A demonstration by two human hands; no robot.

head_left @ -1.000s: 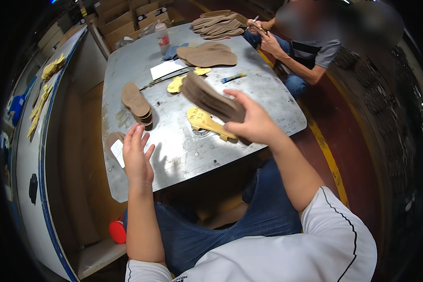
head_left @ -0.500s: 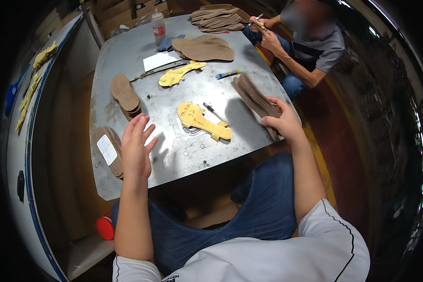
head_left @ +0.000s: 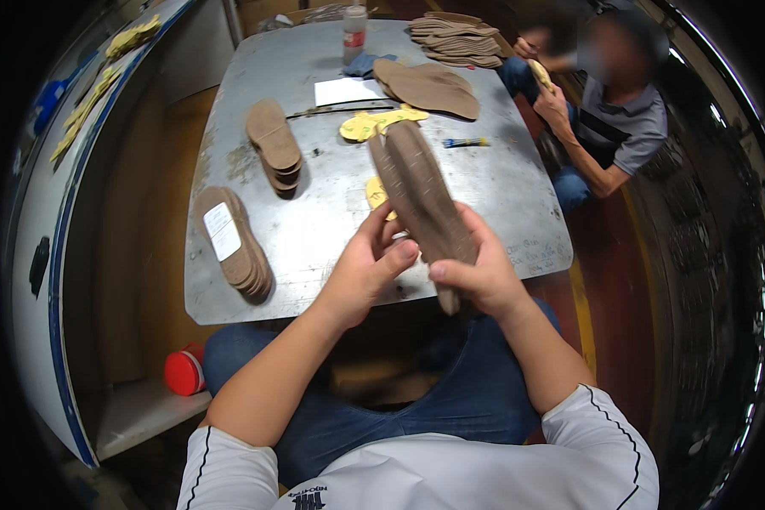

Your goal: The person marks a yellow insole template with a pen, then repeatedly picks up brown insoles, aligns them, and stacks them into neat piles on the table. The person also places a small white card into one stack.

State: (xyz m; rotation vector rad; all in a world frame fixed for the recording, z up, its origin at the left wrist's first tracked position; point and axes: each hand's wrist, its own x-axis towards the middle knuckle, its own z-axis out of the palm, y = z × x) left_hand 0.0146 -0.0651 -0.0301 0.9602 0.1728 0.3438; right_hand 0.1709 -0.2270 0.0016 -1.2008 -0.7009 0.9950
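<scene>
My right hand (head_left: pixel 484 268) is closed around a bundle of brown insoles (head_left: pixel 425 191), held tilted above the table's near part with the thumb across its lower end. At the bundle's left edge is my left hand (head_left: pixel 357 272), thumb and fingers apart; whether it touches the insoles I cannot tell. A yellow sole-shaped template (head_left: pixel 375 192) lies behind the bundle, mostly hidden. Farther back lies a second yellow template (head_left: pixel 361 127). To the left are an insole stack with a white label (head_left: pixel 223 231) and another insole stack (head_left: pixel 272 140).
The metal table (head_left: pixel 314 217) also bears large brown pieces (head_left: pixel 433 89), white paper (head_left: pixel 348 92), a blue-yellow pen (head_left: pixel 466 142), a bottle (head_left: pixel 354 38) and piled insoles (head_left: pixel 455 38). Another person (head_left: pixel 625 110) sits at the far right, holding a yellowish piece. A red container (head_left: pixel 184 371) stands lower left.
My right hand has brought the insole bundle leftward from the table's right side to in front of me. My left hand has moved right, to the bundle. The view has shifted.
</scene>
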